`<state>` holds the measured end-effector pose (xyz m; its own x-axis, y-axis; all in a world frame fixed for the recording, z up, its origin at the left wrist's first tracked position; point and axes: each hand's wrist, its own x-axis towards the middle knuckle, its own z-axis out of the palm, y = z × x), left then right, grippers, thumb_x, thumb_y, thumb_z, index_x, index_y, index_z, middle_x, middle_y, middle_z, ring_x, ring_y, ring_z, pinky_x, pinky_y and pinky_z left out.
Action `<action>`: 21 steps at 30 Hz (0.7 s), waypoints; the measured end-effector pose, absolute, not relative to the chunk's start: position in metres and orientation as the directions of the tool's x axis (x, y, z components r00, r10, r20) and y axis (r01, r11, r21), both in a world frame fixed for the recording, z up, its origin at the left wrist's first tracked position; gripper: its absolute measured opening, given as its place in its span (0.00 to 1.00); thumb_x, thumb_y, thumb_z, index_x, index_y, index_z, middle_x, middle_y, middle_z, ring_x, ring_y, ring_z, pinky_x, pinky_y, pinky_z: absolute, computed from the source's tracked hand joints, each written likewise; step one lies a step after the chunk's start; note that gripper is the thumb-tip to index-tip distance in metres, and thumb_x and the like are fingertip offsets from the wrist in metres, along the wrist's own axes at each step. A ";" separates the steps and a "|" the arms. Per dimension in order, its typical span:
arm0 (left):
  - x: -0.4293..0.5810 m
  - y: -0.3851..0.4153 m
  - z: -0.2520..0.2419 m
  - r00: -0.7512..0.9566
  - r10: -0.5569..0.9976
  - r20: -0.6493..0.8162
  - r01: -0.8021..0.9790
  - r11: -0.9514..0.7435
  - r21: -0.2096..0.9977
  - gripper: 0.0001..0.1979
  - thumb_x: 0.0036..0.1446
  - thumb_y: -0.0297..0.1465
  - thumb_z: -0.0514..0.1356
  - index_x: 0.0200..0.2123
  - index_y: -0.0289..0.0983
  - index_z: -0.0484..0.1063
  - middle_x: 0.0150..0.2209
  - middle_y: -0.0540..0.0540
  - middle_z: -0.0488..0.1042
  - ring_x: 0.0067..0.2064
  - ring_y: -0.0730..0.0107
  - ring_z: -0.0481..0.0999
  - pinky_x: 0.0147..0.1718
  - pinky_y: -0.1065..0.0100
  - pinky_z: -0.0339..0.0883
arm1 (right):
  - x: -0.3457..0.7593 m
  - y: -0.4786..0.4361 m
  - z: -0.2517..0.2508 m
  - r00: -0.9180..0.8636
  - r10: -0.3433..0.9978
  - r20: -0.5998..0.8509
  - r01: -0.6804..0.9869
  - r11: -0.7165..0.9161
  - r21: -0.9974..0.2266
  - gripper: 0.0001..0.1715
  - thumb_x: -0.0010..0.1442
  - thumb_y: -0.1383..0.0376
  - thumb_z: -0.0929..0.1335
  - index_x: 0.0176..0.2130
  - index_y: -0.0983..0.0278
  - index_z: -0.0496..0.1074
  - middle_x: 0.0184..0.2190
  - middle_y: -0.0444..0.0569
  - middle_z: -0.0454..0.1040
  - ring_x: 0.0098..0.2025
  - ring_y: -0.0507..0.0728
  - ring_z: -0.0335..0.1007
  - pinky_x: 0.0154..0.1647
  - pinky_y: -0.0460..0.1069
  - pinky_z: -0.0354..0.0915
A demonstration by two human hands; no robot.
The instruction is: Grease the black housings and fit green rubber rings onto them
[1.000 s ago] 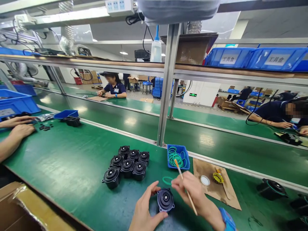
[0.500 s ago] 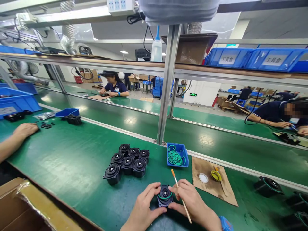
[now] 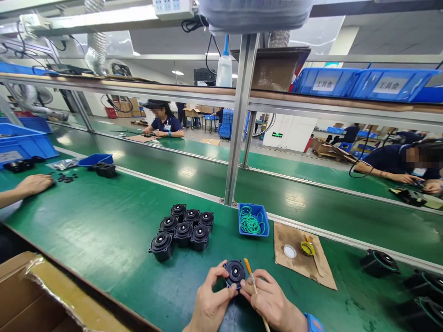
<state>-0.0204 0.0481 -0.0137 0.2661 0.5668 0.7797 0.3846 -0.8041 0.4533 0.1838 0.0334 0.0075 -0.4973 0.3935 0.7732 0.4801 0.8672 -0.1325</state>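
A round black motor-like part [image 3: 235, 273] with a pale centre pin is tilted up toward me. My left hand [image 3: 212, 295] grips its left and lower edge between thumb and fingers. My right hand [image 3: 272, 297] holds a slim brush [image 3: 249, 271] with orange bristles and a wooden handle, while its fingertips touch the part's lower right edge. No green ring shows on the part from this angle. Ahead to the left stand several similar black parts [image 3: 183, 234] in a cluster. A blue tray [image 3: 266, 230] of green rubber rings [image 3: 249, 222] lies beyond my hands.
Cardboard [image 3: 325, 276] at the right bears a white lid [image 3: 290, 251] and a small yellow pot [image 3: 306, 248]. More black parts with green rings [image 3: 380, 263] stand at far right. Another person's hand [image 3: 36, 183] rests at left. A metal post [image 3: 238, 138] rises behind the tray.
The black part has tilted to face me, and the green ring seen across it before no longer shows. My right hand has shifted lower, with the brush more upright.
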 end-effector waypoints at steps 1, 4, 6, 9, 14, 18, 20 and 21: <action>-0.020 0.047 -0.013 0.260 0.559 0.787 0.386 -0.808 0.446 0.11 0.63 0.23 0.58 0.31 0.41 0.76 0.44 0.47 0.68 0.55 0.61 0.78 0.50 0.65 0.77 | 0.184 0.032 0.009 -0.460 0.436 0.773 0.447 0.866 -0.223 0.08 0.68 0.73 0.67 0.40 0.60 0.70 0.34 0.47 0.82 0.32 0.53 0.78 0.45 0.52 0.73; -0.019 0.045 -0.009 0.211 0.603 0.770 0.387 -0.774 0.501 0.08 0.62 0.25 0.60 0.32 0.42 0.76 0.45 0.45 0.70 0.54 0.59 0.79 0.47 0.63 0.79 | 0.183 0.027 0.023 -0.209 0.728 0.653 0.292 0.684 -0.668 0.08 0.69 0.61 0.67 0.37 0.59 0.66 0.34 0.49 0.82 0.36 0.56 0.78 0.42 0.52 0.72; -0.019 0.044 -0.006 0.150 0.684 0.714 0.411 -0.700 0.584 0.03 0.58 0.28 0.64 0.35 0.41 0.75 0.44 0.44 0.72 0.50 0.57 0.81 0.45 0.60 0.80 | 0.183 0.023 0.037 -0.043 0.893 0.448 0.155 0.449 -0.880 0.17 0.72 0.52 0.62 0.36 0.60 0.66 0.31 0.50 0.81 0.35 0.57 0.76 0.39 0.52 0.71; -0.018 0.044 -0.006 0.101 0.796 0.597 0.456 -0.570 0.683 0.19 0.51 0.31 0.68 0.48 0.39 0.72 0.47 0.39 0.74 0.50 0.52 0.80 0.47 0.53 0.79 | 0.183 0.019 0.055 0.078 0.969 0.236 0.000 0.237 -0.972 0.31 0.71 0.42 0.56 0.40 0.62 0.71 0.20 0.46 0.73 0.25 0.55 0.68 0.30 0.49 0.66; -0.016 0.046 -0.016 0.157 0.898 0.412 0.461 -0.435 0.773 0.33 0.48 0.28 0.68 0.58 0.39 0.66 0.54 0.38 0.76 0.55 0.50 0.78 0.52 0.50 0.76 | 0.183 0.016 0.064 0.068 0.997 0.047 -0.089 0.053 -0.995 0.37 0.64 0.36 0.62 0.36 0.66 0.74 0.17 0.43 0.69 0.20 0.50 0.60 0.22 0.45 0.58; -0.014 0.046 -0.014 0.142 0.927 0.347 0.415 -0.374 0.829 0.27 0.46 0.26 0.68 0.52 0.40 0.70 0.49 0.43 0.79 0.52 0.53 0.80 0.51 0.52 0.76 | 0.180 0.016 0.057 -0.010 0.998 -0.068 -0.191 -0.069 -0.979 0.37 0.60 0.34 0.64 0.32 0.66 0.71 0.15 0.44 0.70 0.16 0.50 0.61 0.19 0.45 0.59; -0.013 0.045 -0.010 0.137 0.929 0.343 0.393 -0.369 0.842 0.25 0.46 0.25 0.67 0.50 0.40 0.71 0.48 0.44 0.80 0.51 0.54 0.81 0.50 0.53 0.77 | 0.178 0.017 0.052 -0.020 0.995 -0.097 -0.205 -0.099 -0.974 0.38 0.59 0.34 0.64 0.31 0.66 0.70 0.15 0.45 0.71 0.15 0.50 0.62 0.18 0.45 0.60; -0.013 0.045 -0.008 0.136 0.929 0.344 0.386 -0.370 0.845 0.25 0.46 0.25 0.67 0.50 0.40 0.71 0.47 0.45 0.80 0.50 0.55 0.81 0.49 0.54 0.77 | 0.178 0.018 0.051 -0.015 0.994 -0.107 -0.201 -0.108 -0.974 0.38 0.59 0.33 0.65 0.30 0.66 0.70 0.15 0.46 0.72 0.15 0.50 0.63 0.18 0.45 0.60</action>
